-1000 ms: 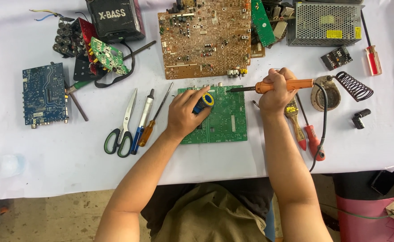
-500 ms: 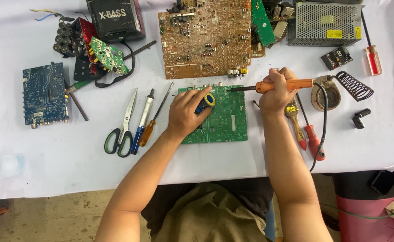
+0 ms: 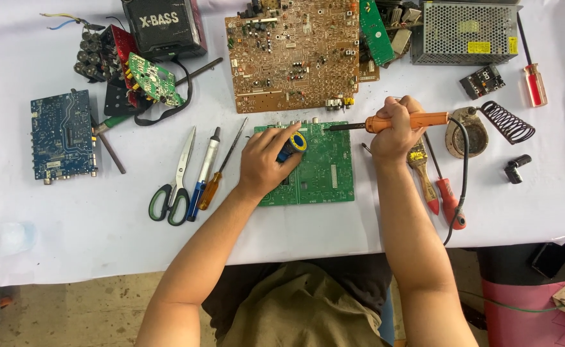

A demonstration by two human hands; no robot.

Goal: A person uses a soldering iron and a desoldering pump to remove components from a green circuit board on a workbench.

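While the left hand (image 3: 263, 160) is lying across the green circuit board (image 3: 318, 167), its fingers are pinching a small blue-and-yellow spool (image 3: 293, 145) against the board's upper edge. The right hand (image 3: 393, 132) is closing around the orange handle of the soldering iron (image 3: 391, 122), whose dark tip is pointing towards the spool, just above the board. Thin and stiff, the board is probably light and fragile, best gripped by its bare edges; the iron looks safe only at its handle. Both are sitting on the white surface (image 3: 102, 244), scissors (image 3: 174, 186) lying well out beyond the left hand.
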